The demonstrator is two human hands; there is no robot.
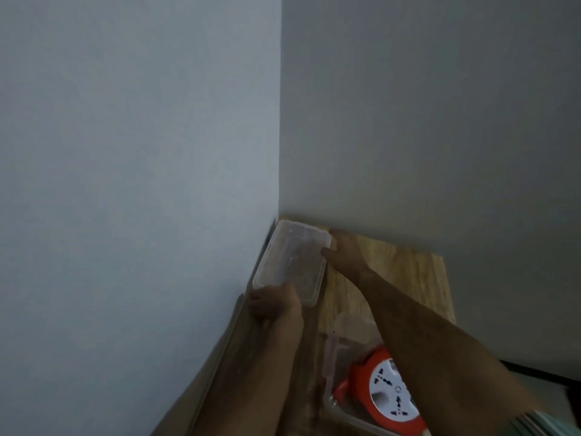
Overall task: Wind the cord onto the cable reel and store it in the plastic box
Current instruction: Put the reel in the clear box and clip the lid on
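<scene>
ok so head cam is tilted way up rn, most of the view is just two grey walls meeting in a corner w/ the wooden table (405, 272) squeezed into the bottom middle.

Both hands are on a clear plastic lid (290, 262) sitting at the far left corner of the table, right up against the left wall. Left hand (273, 305) grips the lid's near end, at about 6 o'clock of it, fingers curled round the edge. Right hand (344, 251) is at the lid's far right corner, roughly 2 o'clock, thumb pressed to the rim and the other fingers wrapped behind it, so pinching it afaict. Lid looks tilted a bit, near end over the left hand, but can't tell if it's fully off the table or not, pic is pretty blurry.

Cable reel (382, 388) is orange w/ a white socket face, and it's lying in the plastic box (330, 369) at about 5 o'clock from the lid, near the bottom edge of the view. My right forearm crosses over the reel's right side so part of it is hidden. Cord itself I can't make out, prob wound in but too dark to say. Box's clear wall shows on the left of the reel.
</scene>
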